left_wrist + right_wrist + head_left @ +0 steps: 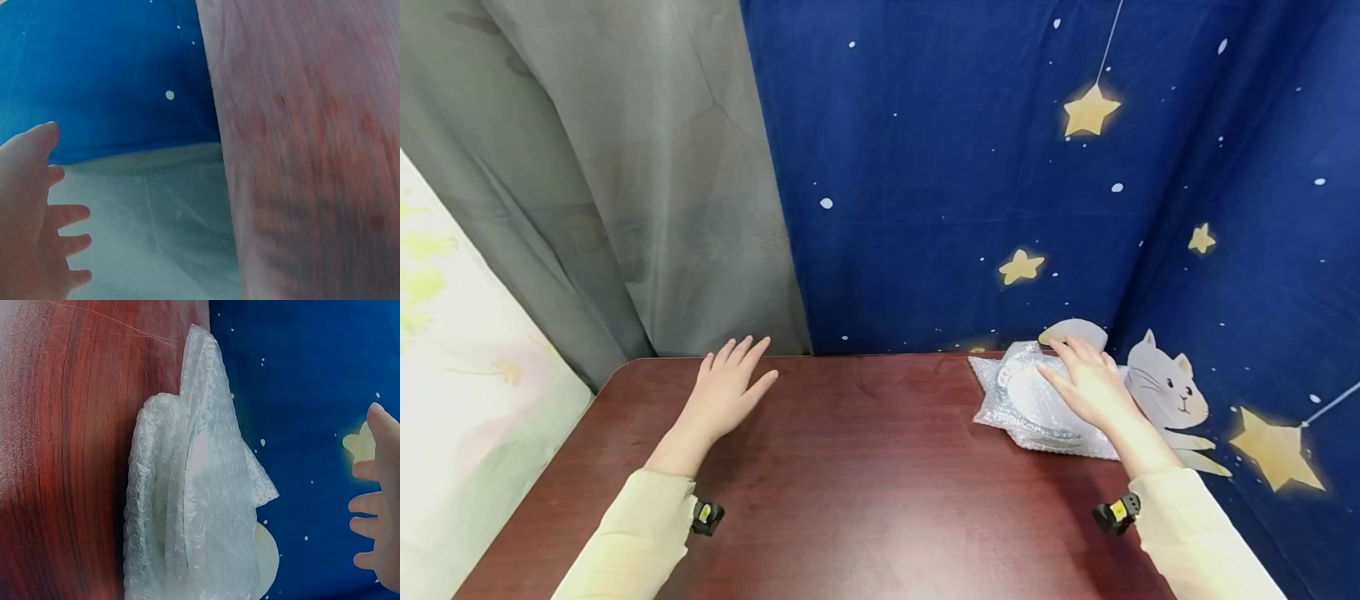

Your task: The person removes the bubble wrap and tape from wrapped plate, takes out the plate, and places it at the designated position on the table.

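At ten o'clock over the counter (880, 483), the left hand (724, 400) hovers empty, fingers spread; at two o'clock lies the bubble-wrapped bundle (1028, 404), presumably padded for protection, the right hand (1092, 385) nearby, well apart from the left, likewise empty.

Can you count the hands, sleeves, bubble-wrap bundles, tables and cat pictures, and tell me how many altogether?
Left hand and right hand: 2
Left sleeve and right sleeve: 2
Bubble-wrap bundle: 1
Table: 1
Cat picture: 1
Total: 7
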A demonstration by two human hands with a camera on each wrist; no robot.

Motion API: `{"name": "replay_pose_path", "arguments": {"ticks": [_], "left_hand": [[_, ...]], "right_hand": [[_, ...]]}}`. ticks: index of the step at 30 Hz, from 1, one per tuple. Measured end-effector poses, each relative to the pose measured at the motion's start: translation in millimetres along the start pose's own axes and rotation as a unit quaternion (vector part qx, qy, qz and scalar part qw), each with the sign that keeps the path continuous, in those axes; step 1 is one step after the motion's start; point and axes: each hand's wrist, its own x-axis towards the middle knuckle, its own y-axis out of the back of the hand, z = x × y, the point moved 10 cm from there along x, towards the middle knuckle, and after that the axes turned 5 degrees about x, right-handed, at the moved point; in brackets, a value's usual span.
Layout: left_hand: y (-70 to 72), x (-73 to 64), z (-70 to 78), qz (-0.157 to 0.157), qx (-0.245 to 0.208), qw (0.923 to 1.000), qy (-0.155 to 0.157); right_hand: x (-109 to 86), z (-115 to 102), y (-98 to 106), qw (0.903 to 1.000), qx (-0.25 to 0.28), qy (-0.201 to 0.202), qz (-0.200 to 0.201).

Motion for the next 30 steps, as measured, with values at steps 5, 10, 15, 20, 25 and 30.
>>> {"name": "replay_pose_path", "arguments": {"ticks": [5,10,15,20,25,30], "left_hand": [[-3.1,4.1,10.2,0.016,-0.014,0.9997,-0.009],[-6.8,7.0,22.0,0.041,-0.020,0.9986,-0.026],[-11.0,7.5,35.3,0.058,-0.034,0.9971,-0.034],[-15.9,9.0,48.0,0.067,-0.045,0.9961,-0.035],[-21.7,12.1,61.9,0.069,-0.066,0.9948,-0.037],[-30.8,14.4,76.1,0.064,-0.079,0.9941,-0.038]], "right_hand": [[-5.0,6.2,4.0,0.9997,0.013,-0.010,0.018],[-9.7,12.6,6.7,0.9988,0.024,-0.027,0.032],[-14.4,18.7,11.1,0.9969,0.038,-0.045,0.052],[-19.1,26.1,13.8,0.9938,0.060,-0.064,0.068],[-27.1,39.0,13.1,0.9884,0.089,-0.097,0.075],[-34.9,46.2,13.1,0.9848,0.102,-0.107,0.092]]}}
